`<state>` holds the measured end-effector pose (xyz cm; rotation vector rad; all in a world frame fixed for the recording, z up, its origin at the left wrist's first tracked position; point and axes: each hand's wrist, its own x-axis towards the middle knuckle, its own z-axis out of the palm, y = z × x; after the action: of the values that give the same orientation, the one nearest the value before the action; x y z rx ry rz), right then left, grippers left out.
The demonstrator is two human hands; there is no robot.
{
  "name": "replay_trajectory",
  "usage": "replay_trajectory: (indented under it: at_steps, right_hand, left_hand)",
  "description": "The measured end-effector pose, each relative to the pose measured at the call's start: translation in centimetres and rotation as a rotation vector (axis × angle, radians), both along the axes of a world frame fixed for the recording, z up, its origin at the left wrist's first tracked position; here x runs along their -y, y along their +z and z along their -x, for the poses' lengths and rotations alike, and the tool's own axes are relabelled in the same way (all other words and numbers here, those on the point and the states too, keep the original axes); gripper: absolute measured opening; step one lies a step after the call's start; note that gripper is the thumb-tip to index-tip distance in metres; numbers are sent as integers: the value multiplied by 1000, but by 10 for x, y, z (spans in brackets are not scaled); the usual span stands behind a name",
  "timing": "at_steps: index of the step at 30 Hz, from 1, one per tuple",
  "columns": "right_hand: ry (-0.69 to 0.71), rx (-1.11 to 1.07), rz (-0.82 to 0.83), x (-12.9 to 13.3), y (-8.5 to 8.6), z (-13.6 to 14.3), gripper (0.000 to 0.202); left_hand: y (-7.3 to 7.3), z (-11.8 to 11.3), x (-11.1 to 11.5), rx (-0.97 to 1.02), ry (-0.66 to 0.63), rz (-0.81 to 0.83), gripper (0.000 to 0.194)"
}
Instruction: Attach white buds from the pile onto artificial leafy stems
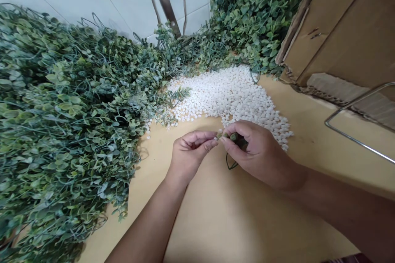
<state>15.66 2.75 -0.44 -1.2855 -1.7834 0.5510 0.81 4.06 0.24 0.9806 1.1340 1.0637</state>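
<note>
Over the middle of the tabletop my two hands meet, fingertips almost touching. My right hand (pixel 259 148) is closed around an artificial leaf sprig (pixel 234 136), with green leaves showing between thumb and fingers. A thin dark green stem loop (pixel 231 162) hangs below that hand. Thumb and forefinger of my left hand (pixel 191 152) pinch at the sprig's near end; what they hold is too small to make out. Just behind the hands spreads a heap of small white plastic pieces (pixel 222 94).
A large pile of artificial greenery (pixel 68 119) fills the left side, and more foliage (pixel 256 12) rises at the back. At the right stand a cardboard box (pixel 348 37) and a bent metal rod (pixel 348 135). The tabletop (pixel 212 222) is yellowish; a tiled wall (pixel 101 0) lies behind.
</note>
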Motion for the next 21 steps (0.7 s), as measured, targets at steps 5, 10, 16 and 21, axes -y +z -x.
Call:
replay_trajectory:
  at_steps: [5,10,16,21]
  right_hand:
    - [-20,-112,94,2,-2,2,12]
    - [-1,-202,153,2,-3,4,13]
    - [57,-287,243,1,-3,5,14]
    - [57,-314,268,3,-4,6,11]
  left_hand:
    - [-5,-3,0,87,4,62,21]
    - [-8,-3,0,101,-8,55,19]
    - [-5,-3,-4,151,-6,60,21]
    - [-4,-3,-4,106,0,69,17]
